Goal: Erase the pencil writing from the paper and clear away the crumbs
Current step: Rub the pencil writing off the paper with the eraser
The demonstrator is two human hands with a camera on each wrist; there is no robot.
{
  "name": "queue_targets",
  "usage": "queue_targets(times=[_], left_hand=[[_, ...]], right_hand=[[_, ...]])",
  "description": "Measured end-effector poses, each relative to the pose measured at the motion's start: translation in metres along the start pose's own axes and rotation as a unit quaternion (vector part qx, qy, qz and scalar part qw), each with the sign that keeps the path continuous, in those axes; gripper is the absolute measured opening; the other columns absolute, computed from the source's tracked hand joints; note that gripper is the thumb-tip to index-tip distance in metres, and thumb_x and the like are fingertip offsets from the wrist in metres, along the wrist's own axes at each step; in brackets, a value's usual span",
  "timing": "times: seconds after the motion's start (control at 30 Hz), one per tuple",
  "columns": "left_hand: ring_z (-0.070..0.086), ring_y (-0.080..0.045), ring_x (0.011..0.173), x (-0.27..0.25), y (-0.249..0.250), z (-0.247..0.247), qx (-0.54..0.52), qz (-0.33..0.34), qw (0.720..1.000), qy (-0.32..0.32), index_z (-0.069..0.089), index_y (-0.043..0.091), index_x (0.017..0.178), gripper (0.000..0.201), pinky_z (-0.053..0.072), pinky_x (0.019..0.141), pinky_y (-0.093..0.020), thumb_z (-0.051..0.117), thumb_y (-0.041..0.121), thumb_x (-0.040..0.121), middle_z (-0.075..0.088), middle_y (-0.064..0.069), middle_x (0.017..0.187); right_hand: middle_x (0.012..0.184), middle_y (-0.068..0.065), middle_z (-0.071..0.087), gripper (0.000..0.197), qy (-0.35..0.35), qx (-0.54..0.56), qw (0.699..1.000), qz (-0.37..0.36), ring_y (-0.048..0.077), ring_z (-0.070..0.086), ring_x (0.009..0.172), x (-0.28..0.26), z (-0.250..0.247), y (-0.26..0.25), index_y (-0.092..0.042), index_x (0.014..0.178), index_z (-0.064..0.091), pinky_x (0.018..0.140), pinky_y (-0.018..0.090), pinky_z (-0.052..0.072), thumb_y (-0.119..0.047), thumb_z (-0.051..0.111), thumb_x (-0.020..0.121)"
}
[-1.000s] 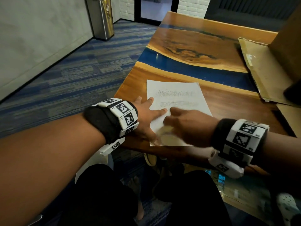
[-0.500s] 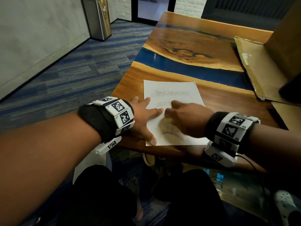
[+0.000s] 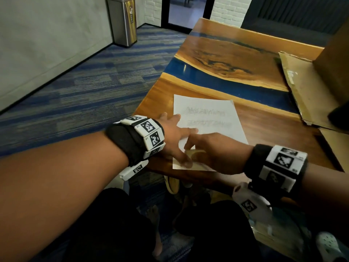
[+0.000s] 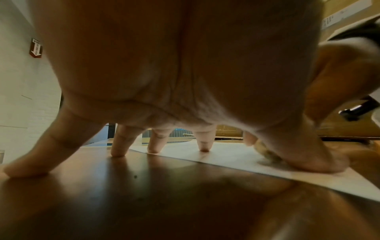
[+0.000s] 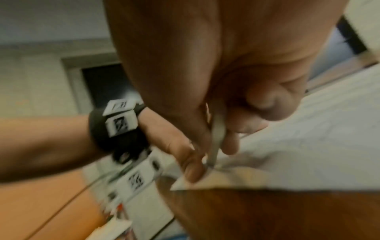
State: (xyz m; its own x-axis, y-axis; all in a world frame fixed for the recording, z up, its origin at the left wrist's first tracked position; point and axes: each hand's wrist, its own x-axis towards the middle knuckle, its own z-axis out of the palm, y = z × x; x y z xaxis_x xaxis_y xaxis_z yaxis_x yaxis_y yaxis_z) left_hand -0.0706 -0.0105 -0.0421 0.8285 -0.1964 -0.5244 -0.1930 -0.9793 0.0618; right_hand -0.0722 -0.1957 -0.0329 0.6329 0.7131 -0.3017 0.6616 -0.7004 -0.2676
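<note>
Spread left fingers [image 4: 204,142] pinned the thin white sheet of paper [image 3: 211,120] flat; the right hand [image 3: 217,150] pinched what looked like a pale eraser [image 5: 217,139] beside the left thumb. The flimsy paper probably needs bracing near the rubbing.

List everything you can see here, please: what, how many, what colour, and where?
paper: one, white, near table edge, two faint pencil lines
eraser: one, pale, blurred, on the paper's near part
table: one, brown wood with blue band
cardboard: brown, flattened, table's right side
bin: one, steel, by the far wall
carpet: blue striped, on the floor
wristbands: two, black with white tags
left hand: fingers spread, pressing paper's left edge
right hand: pinching the eraser
</note>
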Motion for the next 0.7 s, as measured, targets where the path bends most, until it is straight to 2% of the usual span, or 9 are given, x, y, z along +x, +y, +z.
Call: queue_targets(times=[0.13,0.17,0.27,0.33,0.43,0.57,0.6,0.7], left_hand=[[0.002,-0.048,0.149,0.002,0.002,0.002,0.021,-0.006,1.0,0.009,-0.005,0.067,0.145,0.116,0.023,0.112,-0.071,0.056,0.099,0.052,-0.003,-0.001,0.167],[0.001,-0.048,0.149,0.003,0.002,0.002,0.021,-0.007,1.0,0.008,-0.006,0.067,0.145,0.117,0.022,0.113,-0.071,0.056,0.099,0.051,-0.004,-0.001,0.167],[0.003,-0.047,0.149,0.003,0.002,-0.001,0.021,-0.007,1.0,0.004,-0.005,0.065,0.147,0.119,0.023,0.112,-0.069,0.056,0.099,0.051,-0.003,-0.003,0.167],[0.006,-0.047,0.148,0.003,0.004,-0.002,0.027,-0.007,1.0,0.003,-0.004,0.063,0.149,0.12,0.024,0.112,-0.067,0.058,0.098,0.053,-0.001,-0.004,0.167],[0.007,-0.048,0.148,0.002,0.007,-0.004,0.034,-0.012,0.999,0.001,-0.004,0.061,0.151,0.12,0.025,0.112,-0.066,0.059,0.096,0.055,0.0,-0.006,0.167],[0.009,-0.047,0.148,0.003,0.005,-0.004,0.033,-0.007,0.999,-0.001,-0.004,0.062,0.15,0.122,0.025,0.112,-0.066,0.057,0.099,0.051,0.002,-0.008,0.166],[0.01,-0.047,0.148,0.003,0.005,-0.004,0.037,-0.006,0.999,0.001,-0.004,0.062,0.15,0.122,0.025,0.112,-0.066,0.057,0.099,0.05,0.004,-0.008,0.166],[0.013,-0.047,0.147,0.004,0.006,-0.003,0.049,-0.004,0.999,0.01,-0.003,0.06,0.15,0.121,0.027,0.111,-0.064,0.056,0.099,0.052,0.007,-0.009,0.165]], right_hand=[[0.11,0.004,0.065,0.017,0.038,0.011,0.991,0.13,0.021,0.059,0.09,0.006,-0.016,0.024,-0.029,0.115,0.052,0.077,0.035,0.05,-0.03,0.054,0.098],[0.109,0.005,0.065,0.017,0.026,0.009,0.991,0.129,0.022,0.059,0.09,0.005,-0.015,0.023,-0.028,0.115,0.052,0.077,0.035,0.05,-0.03,0.052,0.099],[0.111,0.001,0.063,0.019,-0.054,0.006,0.997,0.058,0.019,0.058,0.095,-0.004,-0.009,0.009,-0.026,0.119,0.053,0.081,0.032,0.047,-0.029,0.051,0.1],[0.113,0.002,0.063,0.021,-0.052,-0.004,0.996,0.066,0.02,0.058,0.096,-0.002,-0.011,0.01,-0.025,0.121,0.053,0.081,0.032,0.047,-0.03,0.05,0.101],[0.113,0.008,0.064,0.023,0.004,-0.003,0.993,0.119,0.022,0.056,0.091,0.001,-0.014,0.018,-0.022,0.124,0.048,0.076,0.032,0.044,-0.028,0.048,0.101],[0.108,0.002,0.062,0.022,-0.087,-0.006,0.995,0.051,0.019,0.058,0.091,-0.006,-0.007,0.002,-0.025,0.124,0.048,0.075,0.028,0.043,-0.028,0.048,0.102],[0.109,0.002,0.062,0.023,-0.082,-0.005,0.995,0.06,0.018,0.058,0.091,-0.005,-0.009,0.004,-0.025,0.124,0.049,0.075,0.028,0.043,-0.028,0.048,0.102],[0.109,0.008,0.063,0.022,0.007,0.004,0.991,0.133,0.021,0.056,0.087,0.004,-0.016,0.017,-0.02,0.123,0.045,0.066,0.029,0.04,-0.027,0.047,0.102]])
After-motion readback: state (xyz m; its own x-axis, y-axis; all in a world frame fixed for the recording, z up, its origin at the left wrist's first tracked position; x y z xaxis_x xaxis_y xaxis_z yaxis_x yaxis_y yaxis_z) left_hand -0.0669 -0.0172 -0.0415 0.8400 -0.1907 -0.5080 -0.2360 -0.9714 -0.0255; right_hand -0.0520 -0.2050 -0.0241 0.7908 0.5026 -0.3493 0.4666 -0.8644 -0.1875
